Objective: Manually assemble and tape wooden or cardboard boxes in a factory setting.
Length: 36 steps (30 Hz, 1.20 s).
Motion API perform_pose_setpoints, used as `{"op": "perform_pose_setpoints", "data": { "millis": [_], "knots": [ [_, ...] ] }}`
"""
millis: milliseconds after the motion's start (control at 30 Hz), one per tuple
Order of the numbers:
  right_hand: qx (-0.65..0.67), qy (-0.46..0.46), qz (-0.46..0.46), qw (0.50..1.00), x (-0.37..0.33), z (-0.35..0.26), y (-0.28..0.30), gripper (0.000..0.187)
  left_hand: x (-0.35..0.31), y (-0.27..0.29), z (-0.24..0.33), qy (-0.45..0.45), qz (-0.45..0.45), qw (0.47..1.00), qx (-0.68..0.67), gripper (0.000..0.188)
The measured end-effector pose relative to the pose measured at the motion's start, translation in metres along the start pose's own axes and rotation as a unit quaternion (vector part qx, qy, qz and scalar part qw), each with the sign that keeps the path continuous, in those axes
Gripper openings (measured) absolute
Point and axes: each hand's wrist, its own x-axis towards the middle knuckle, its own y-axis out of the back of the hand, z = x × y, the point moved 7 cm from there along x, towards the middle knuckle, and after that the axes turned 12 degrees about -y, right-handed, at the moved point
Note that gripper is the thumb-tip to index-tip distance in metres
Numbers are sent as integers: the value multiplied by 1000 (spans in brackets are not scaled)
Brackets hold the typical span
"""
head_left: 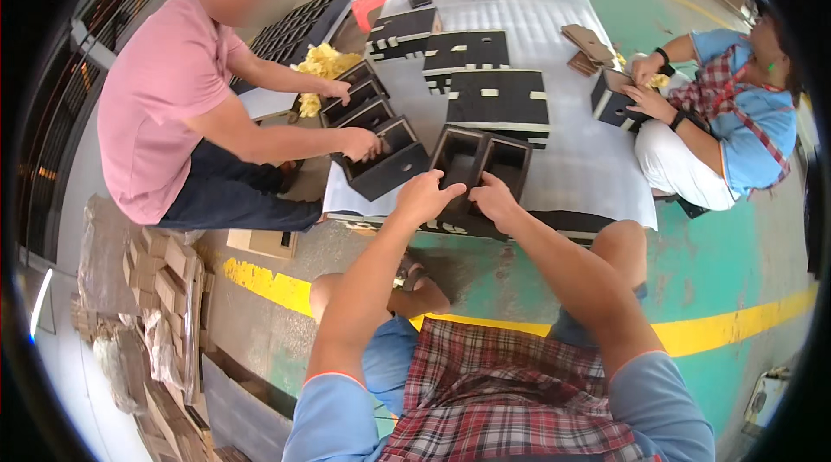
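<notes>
Two open-topped black boxes stand side by side at the near edge of the sheet-covered table. My left hand is closed on the near end of the left black box, its thumb pointing to the right. Close beside it, my right hand grips the near edge of the right black box, with the fingers partly hidden at the rim. Just beyond lies a block of closed black boxes with light tape pieces on top.
At left, a person in a pink shirt reaches into a row of open black boxes, near yellow crumpled material. At right, another person handles a black box. Brown flat pieces lie nearby; cardboard is stacked lower left.
</notes>
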Motion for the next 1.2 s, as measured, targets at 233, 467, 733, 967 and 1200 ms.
{"op": "perform_pose_setpoints", "data": {
  "millis": [233,467,733,967,1200],
  "knots": [
    [33,-56,-72,995,39,18,6,29,21,-50,10,50,-104,990,86,68],
    [33,-59,-69,995,41,17,-12,30,18,-34,0,67,-39,993,84,61],
    [-239,66,-36,968,-19,-31,-22,55,-7,-23,12,-30,2,995,96,51],
    [-382,313,66,867,-148,-95,41,52,-66,9,92,-122,9,983,-134,44],
    [-436,283,54,852,-178,-79,62,53,-65,-10,103,-137,4,983,-118,45]
  ]
}}
